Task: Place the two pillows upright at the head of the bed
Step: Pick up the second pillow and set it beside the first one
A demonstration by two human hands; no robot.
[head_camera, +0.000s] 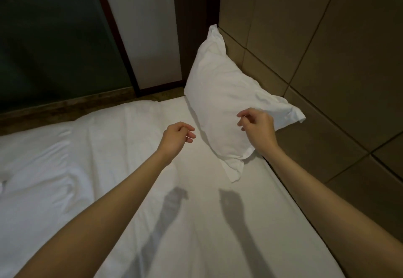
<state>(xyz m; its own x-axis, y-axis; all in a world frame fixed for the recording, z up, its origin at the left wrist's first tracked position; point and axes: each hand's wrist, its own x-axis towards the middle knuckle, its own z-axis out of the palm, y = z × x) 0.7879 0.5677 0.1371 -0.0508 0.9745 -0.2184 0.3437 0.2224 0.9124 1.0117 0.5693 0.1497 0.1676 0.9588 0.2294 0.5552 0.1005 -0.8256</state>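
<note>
Bedroom: white-sheeted bed (196, 223), pillow (220, 103), padded headboard (327, 59).

A pillow (220, 94) is stood at the bed's (196, 223) far corner, toward 1 o'clock, leaned against the headboard (327, 63) at 3 o'clock. A duvet (54, 168) is spread on the bed at 9 o'clock. A door (141, 26) is set behind the bed at 12 o'clock, with glass (43, 37) at 10 o'clock. The left hand (177, 137) is held above the bed just left of the pillow; the right hand (258, 126) is held before the pillow's near end.
</note>
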